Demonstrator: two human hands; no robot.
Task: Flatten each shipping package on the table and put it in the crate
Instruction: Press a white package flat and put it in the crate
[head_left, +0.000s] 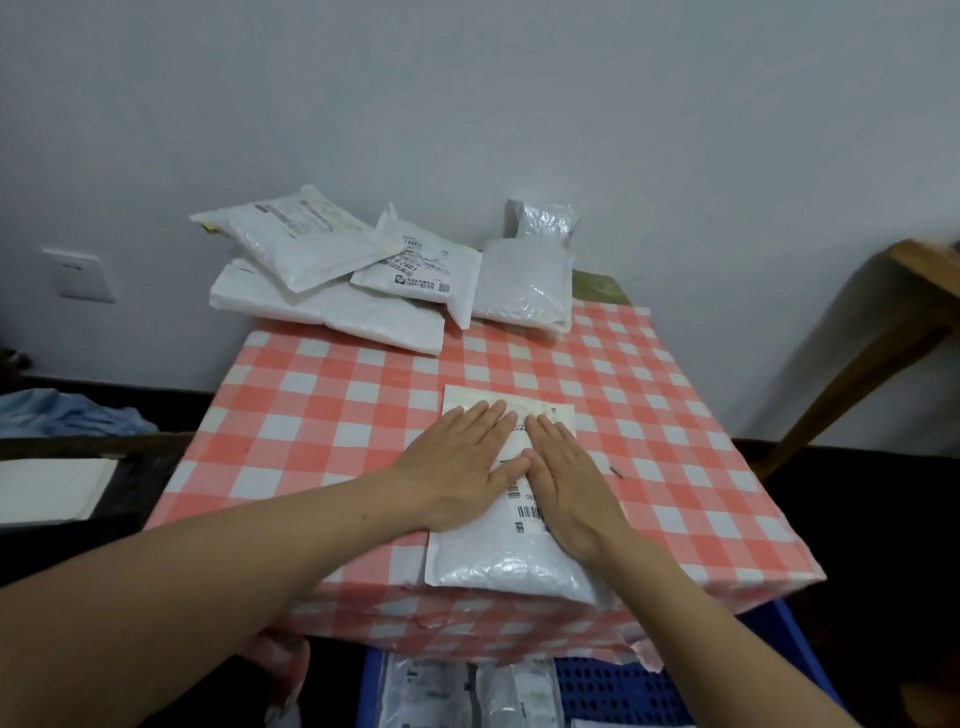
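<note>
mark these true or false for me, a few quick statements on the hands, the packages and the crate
1. The left hand and right hand lie flat on the near package. True.
2. The crate holds nothing. False: several packages lie in it.
3. Other packages are piled at the far edge of the table. True.
4. The near package stands upright. False: it lies flat on the table.

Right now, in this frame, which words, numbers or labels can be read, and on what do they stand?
"7601": large digits on the label of the middle package at the back; what stands before them is unclear.
Chinese print and code below those digits: too blurred to read.
Label on the top package: too blurred.
Nearest package: barcodes only; its print is too small.
</note>
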